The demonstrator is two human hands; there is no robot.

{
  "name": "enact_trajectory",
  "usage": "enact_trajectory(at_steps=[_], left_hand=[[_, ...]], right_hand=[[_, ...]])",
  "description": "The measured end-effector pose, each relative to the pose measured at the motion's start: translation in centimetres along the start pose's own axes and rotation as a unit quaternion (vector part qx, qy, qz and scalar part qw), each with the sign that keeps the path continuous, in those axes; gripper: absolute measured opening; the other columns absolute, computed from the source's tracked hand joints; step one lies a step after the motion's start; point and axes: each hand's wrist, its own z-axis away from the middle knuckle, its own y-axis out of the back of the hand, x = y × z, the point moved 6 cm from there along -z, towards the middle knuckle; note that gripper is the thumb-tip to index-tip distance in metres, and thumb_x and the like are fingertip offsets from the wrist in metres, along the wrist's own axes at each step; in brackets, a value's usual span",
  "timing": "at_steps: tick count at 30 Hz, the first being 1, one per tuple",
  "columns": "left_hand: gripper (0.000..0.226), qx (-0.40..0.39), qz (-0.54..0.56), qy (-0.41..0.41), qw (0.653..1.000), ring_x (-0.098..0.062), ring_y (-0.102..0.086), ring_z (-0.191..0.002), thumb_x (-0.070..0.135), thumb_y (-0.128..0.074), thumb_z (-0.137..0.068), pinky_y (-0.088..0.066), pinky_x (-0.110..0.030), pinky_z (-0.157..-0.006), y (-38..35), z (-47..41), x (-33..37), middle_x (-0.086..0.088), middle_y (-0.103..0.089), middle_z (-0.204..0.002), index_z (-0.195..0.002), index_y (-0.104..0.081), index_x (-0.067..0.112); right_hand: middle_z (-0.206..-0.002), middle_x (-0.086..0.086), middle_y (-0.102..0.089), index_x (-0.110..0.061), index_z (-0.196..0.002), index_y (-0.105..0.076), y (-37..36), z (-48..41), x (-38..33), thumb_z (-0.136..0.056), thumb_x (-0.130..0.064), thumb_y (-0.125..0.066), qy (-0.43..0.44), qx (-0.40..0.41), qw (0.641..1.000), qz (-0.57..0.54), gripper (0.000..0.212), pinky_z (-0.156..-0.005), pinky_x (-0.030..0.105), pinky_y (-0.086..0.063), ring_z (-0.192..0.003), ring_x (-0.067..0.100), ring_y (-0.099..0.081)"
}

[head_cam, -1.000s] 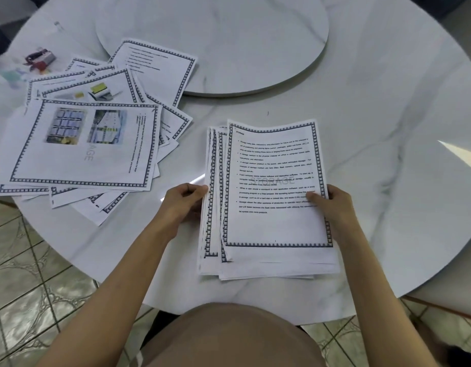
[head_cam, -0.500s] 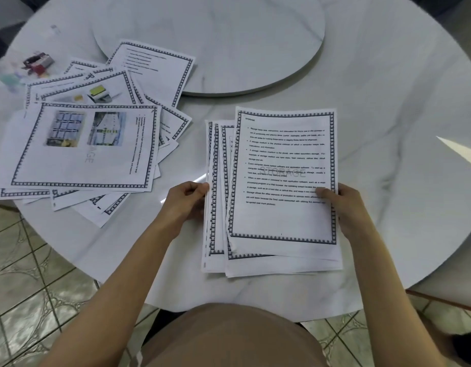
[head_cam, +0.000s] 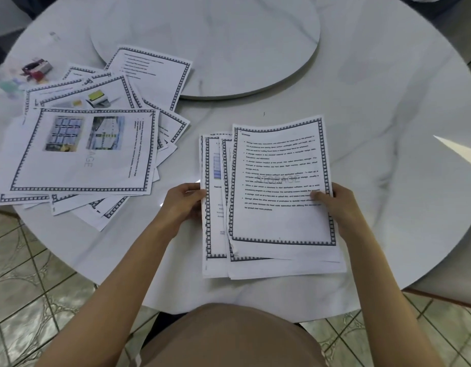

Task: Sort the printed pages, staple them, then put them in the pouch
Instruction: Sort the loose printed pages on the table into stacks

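- The table (head_cam: 388,107) was round and white and filled most of the frame.
- A round disc (head_cam: 215,35) sat on it at the top middle.
- A messy pile (head_cam: 83,154) of printed pages lay spread at the left. One sheet lapped over the disc's edge.
- The stack (head_cam: 276,250) of pages was in the middle, a little to the right, just above the table's near rim. Its sheets were fanned out and not lined up.
- The left hand (head_cam: 185,205) pinched the stack's left edge. The right hand (head_cam: 340,207) pinched its right edge, with the thumb on the top sheet.
- A small red and black thing (head_cam: 37,68) lay at the upper left. I could not tell what it was.
- No pouch was plain to see.
- The stack looked light and floppy, and its sheets would likely slide on each other. Holding both long edges with thumbs on top seemed the best grip. Tapping the stack on the table would likely square it up for the staple.
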Motion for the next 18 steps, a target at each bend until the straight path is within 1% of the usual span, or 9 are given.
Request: enact_trajectory(at_steps=[1, 4, 5, 7, 8, 10, 13, 15, 18], left_hand=[[0.014, 0.002, -0.008, -0.001, 1.0, -0.02, -0.064, -0.069, 0.01, -0.06, -0.088, -0.054, -0.025, -0.06, 0.0, 0.0, 0.0, -0.009, -0.07, -0.089, -0.101, -0.063, 0.01], [0.002, 0.011, -0.026, -0.002, 1.0, -0.017, -0.065, -0.065, 0.012, -0.063, -0.086, -0.054, -0.028, -0.066, 0.0, 0.0, 0.0, -0.007, -0.07, -0.084, -0.087, -0.064, 0.013], [0.002, 0.012, -0.029, -0.003, 0.999, -0.018, -0.065, -0.068, 0.015, -0.065, -0.085, -0.054, -0.033, -0.073, 0.0, 0.1, 0.1, -0.009, -0.07, -0.084, -0.084, -0.064, 0.014], [0.012, 0.012, -0.038, 0.001, 0.999, -0.025, -0.064, -0.08, 0.022, -0.069, -0.082, -0.051, -0.042, -0.087, -0.1, 0.1, 0.1, -0.014, -0.07, -0.092, -0.084, -0.063, 0.012], [0.016, 0.012, -0.041, 0.002, 0.999, -0.027, -0.064, -0.083, 0.025, -0.069, -0.082, -0.049, -0.045, -0.09, -0.2, 0.2, 0.3, -0.015, -0.07, -0.094, -0.085, -0.062, 0.011], [0.019, -0.001, -0.042, 0.001, 0.999, -0.026, -0.064, -0.083, 0.026, -0.067, -0.084, -0.05, -0.046, -0.092, -0.5, 0.3, 0.5, -0.013, -0.069, -0.094, -0.09, -0.061, 0.01], [0.01, -0.02, -0.047, -0.007, 0.999, -0.023, -0.065, -0.081, 0.024, -0.064, -0.086, -0.053, -0.043, -0.088, -0.9, 0.4, 0.9, -0.008, -0.068, -0.092, -0.088, -0.061, 0.015], [0.009, -0.018, -0.052, -0.015, 0.998, -0.026, -0.065, -0.084, 0.024, -0.062, -0.087, -0.054, -0.041, -0.085, -0.8, 0.5, 1.1, -0.009, -0.068, -0.093, -0.088, -0.061, 0.016], [0.024, -0.016, -0.09, -0.012, 0.996, -0.032, -0.064, -0.094, 0.036, -0.052, -0.093, -0.052, -0.044, -0.087, -0.6, 0.5, 1.2, -0.016, -0.067, -0.103, -0.098, -0.061, 0.014]], right_hand=[[-0.095, 0.003, -0.068, -0.014, -0.102, -0.064, 0.0, 0.0, 0.1, -0.085, -0.006, -0.059, -0.003, 0.003, 1.0, 0.012, 0.019, -0.075, 0.032, -0.053, -0.084, 0.021, -0.066], [-0.103, 0.008, -0.069, -0.012, -0.106, -0.065, 0.0, 0.0, 0.4, -0.084, -0.01, -0.061, -0.01, 0.006, 0.999, 0.035, 0.023, -0.086, 0.042, -0.054, -0.091, 0.026, -0.066], [-0.104, 0.008, -0.069, -0.012, -0.107, -0.065, 0.0, 0.1, 0.4, -0.084, -0.011, -0.061, -0.01, 0.006, 0.999, 0.039, 0.023, -0.087, 0.043, -0.054, -0.092, 0.027, -0.066], [-0.105, 0.008, -0.069, -0.011, -0.109, -0.064, -0.2, 0.2, 0.3, -0.085, -0.014, -0.062, -0.011, 0.005, 0.999, 0.043, 0.024, -0.088, 0.041, -0.053, -0.093, 0.026, -0.066], [-0.106, 0.008, -0.069, -0.01, -0.11, -0.064, -0.3, 0.3, 0.4, -0.086, -0.015, -0.062, -0.013, 0.004, 0.999, 0.035, 0.025, -0.088, 0.041, -0.053, -0.093, 0.025, -0.066], [-0.106, 0.008, -0.069, -0.011, -0.109, -0.064, -0.5, 0.4, 0.3, -0.085, -0.019, -0.064, -0.019, 0.007, 1.0, 0.02, 0.025, -0.089, 0.04, -0.053, -0.094, 0.025, -0.066], [-0.103, 0.009, -0.069, -0.011, -0.105, -0.066, -1.3, 0.4, 0.2, -0.083, -0.024, -0.068, -0.027, 0.003, 0.999, 0.021, 0.026, -0.088, 0.039, -0.053, -0.093, 0.025, -0.066], [-0.101, 0.01, -0.07, -0.01, -0.102, -0.067, -1.9, 0.4, 0.3, -0.079, -0.025, -0.072, -0.038, -0.001, 0.999, 0.017, 0.028, -0.087, 0.038, -0.053, -0.09, 0.025, -0.067], [-0.101, 0.011, -0.07, -0.009, -0.101, -0.068, -2.1, 0.3, 0.4, -0.076, -0.021, -0.075, -0.05, 0.007, 0.998, 0.024, 0.028, -0.089, 0.043, -0.053, -0.091, 0.027, -0.067]])
